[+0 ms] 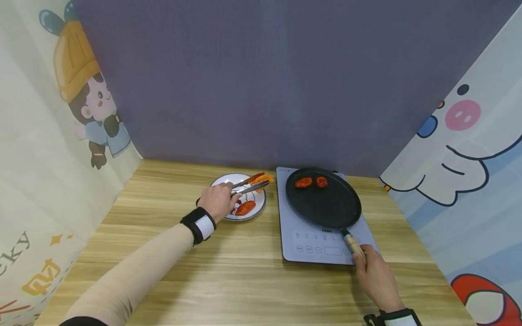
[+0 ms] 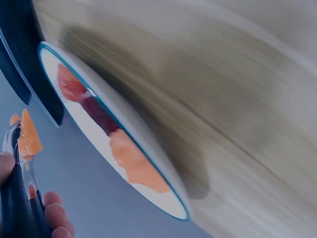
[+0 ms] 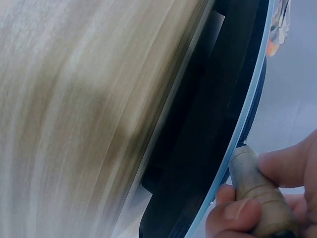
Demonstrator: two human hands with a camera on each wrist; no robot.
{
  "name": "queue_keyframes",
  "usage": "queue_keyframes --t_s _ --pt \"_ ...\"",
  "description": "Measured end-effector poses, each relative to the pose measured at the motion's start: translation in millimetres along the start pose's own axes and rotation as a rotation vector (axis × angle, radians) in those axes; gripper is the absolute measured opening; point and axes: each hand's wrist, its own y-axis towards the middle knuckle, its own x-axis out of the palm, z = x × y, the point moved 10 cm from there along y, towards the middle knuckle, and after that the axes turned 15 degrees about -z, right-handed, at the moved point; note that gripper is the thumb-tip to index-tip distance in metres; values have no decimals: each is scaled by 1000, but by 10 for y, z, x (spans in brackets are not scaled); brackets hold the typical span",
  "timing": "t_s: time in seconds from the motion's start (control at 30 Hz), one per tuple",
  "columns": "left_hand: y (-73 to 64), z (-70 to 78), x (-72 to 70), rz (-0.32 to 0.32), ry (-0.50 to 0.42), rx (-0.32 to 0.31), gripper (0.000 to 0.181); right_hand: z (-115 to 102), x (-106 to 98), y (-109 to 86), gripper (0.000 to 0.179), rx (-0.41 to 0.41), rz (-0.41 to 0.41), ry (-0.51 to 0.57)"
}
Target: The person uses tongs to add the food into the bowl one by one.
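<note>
My left hand [image 1: 217,200] grips metal tongs [image 1: 261,184] with dark handles above a white, blue-rimmed plate [image 1: 223,180]. Between the tong tips is an orange piece of food [image 2: 29,136], raised over the plate. On the plate lie a glossy red-orange piece [image 1: 246,208], a dark red bit [image 2: 99,115] and an orange piece [image 2: 133,161]. With curled fingers and thumb, my right hand [image 1: 377,277] holds the wooden handle [image 1: 354,243] of a round black frying pan [image 1: 326,206]. Two glossy red-orange pieces [image 1: 303,182] sit toward the pan's far left.
Under the pan stands a flat, light-coloured induction cooktop [image 1: 290,246] with printed touch controls, just right of the plate. Both rest on a wood-grain table [image 1: 228,280]. A dark panel [image 1: 253,81] rises along the back edge, and cartoon-printed curtains [image 1: 36,136] flank the sides.
</note>
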Motion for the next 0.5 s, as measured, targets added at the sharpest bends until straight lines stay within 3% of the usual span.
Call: queue_keyframes --t_s 0.5 --pt "97 494 22 29 -13 100 33 5 -31 -4 29 -35 28 -10"
